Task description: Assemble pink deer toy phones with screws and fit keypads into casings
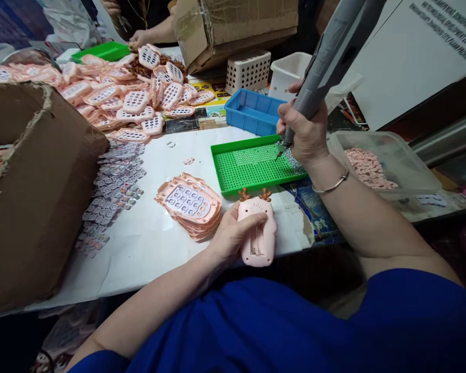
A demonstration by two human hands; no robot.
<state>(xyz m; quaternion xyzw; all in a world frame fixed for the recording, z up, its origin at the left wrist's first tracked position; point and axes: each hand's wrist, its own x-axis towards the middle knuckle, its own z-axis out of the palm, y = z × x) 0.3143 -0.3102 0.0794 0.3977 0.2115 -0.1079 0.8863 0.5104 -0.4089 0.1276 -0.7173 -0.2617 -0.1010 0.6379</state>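
Screwdriver sits clenched in your right hand; your left hand clasps a pink toy, which might slip if loosened.

Assembly workshop, heaped pink casings, power screwdriver

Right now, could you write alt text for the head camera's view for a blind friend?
A person's left hand holds a pale pink plastic antlered handset, while the right hand grips a grey elongated power tool above a shallow green perforated plastic tray holding small silvery pieces. A stack of peach-pink plastic shells sits nearby.
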